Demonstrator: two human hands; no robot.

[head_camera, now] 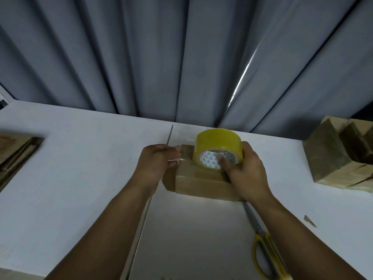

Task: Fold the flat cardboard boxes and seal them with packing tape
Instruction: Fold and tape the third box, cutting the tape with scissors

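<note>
A small folded cardboard box [203, 183] stands on the white table [80, 168] in the middle of the view. On top of it sits a yellow roll of packing tape [217, 142], upright on its edge. My right hand [244, 171] grips the roll, with fingers reaching into its white core. My left hand [156, 162] pinches the free end of the tape at the box's left top edge. A short clear strip of tape runs from the roll to that hand.
A stack of flat cardboard boxes [16, 154] lies at the table's left edge. Several taped boxes [341, 156] are piled at the right. Yellow-handled scissors [264, 245] lie by my right forearm. A grey curtain [181, 57] hangs behind the table.
</note>
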